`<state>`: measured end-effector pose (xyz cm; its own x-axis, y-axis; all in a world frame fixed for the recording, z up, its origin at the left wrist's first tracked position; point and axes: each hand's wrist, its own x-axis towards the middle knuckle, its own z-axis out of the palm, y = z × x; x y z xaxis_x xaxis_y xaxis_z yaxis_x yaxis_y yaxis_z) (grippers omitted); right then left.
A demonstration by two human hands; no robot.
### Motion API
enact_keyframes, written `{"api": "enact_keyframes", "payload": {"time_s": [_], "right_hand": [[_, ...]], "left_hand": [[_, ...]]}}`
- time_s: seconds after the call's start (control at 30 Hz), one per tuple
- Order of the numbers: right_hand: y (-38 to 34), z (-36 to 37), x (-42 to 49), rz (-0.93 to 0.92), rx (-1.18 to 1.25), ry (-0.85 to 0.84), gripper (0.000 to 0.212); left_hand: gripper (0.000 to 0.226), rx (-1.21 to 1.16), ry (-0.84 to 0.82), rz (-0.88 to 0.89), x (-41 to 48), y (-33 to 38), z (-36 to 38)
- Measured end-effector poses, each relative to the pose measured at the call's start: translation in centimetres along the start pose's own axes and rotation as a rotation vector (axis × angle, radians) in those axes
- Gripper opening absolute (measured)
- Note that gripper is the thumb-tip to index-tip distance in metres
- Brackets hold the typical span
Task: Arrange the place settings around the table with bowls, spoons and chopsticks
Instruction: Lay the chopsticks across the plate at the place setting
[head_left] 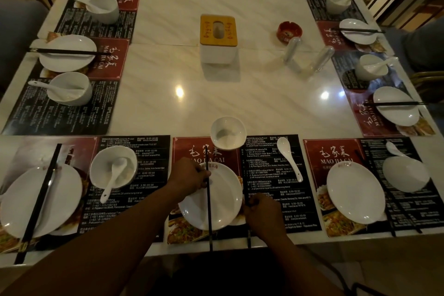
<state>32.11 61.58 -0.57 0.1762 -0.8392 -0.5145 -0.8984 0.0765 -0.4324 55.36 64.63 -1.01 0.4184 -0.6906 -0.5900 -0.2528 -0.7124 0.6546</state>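
Lying lengthwise across the round white ceramic plate of the near-centre setting, one thin black chopstick runs straight from the far rim of the plate toward the person, its near end overhanging the plate and almost reaching the edge of the white marble-patterned worktop. The left hand sits at the far left of the plate, its fingers pinched shut on the upper part of this stick. The second black chopstick lies parallel, just off the right rim of the plate, over the printed red-and-black paper placemat; the right hand is closed around it near its middle, so each stick has its own hand directly upon it. The two sticks stand apart by most of the plate's right half; the judgement is that the next move must bring the right-hand stick leftward onto the plate beside its partner, keeping the same long axis. Beyond the plate, the small white ceramic bowl stands empty at the placemat's far edge, and the white ceramic soup spoon lies on the mat to its right, apart from the bowl. Neighbouring settings already show the spoon in the bowl and paired chopsticks across the plate.
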Motion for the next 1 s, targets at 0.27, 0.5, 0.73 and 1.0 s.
{"api": "enact_keyframes", "payload": {"time_s": [0.27, 0.5, 0.73, 1.0], "right_hand": [[1.0, -1.5, -2.0, 0.028, 0.021, -0.062, 0.014], [-0.4, 0.3, -3.6, -0.056, 0.020, -0.118, 0.009], [-3.5, 2.4, -2.9, -0.103, 0.032, -0.071, 0.016], [-4.0, 3.5, -2.7, -0.185, -0.067, -0.057, 0.024]], "left_hand": [[0.009, -0.035, -0.014, 0.000, 0.3, -0.3, 0.1], [0.009, -0.032, -0.036, 0.021, -0.1, -0.2, 0.2], [0.007, -0.064, -0.061, 0.008, -0.8, -0.3, -0.2], [0.007, -0.196, -0.045, -0.081, -0.9, -0.7, -0.1]]}}
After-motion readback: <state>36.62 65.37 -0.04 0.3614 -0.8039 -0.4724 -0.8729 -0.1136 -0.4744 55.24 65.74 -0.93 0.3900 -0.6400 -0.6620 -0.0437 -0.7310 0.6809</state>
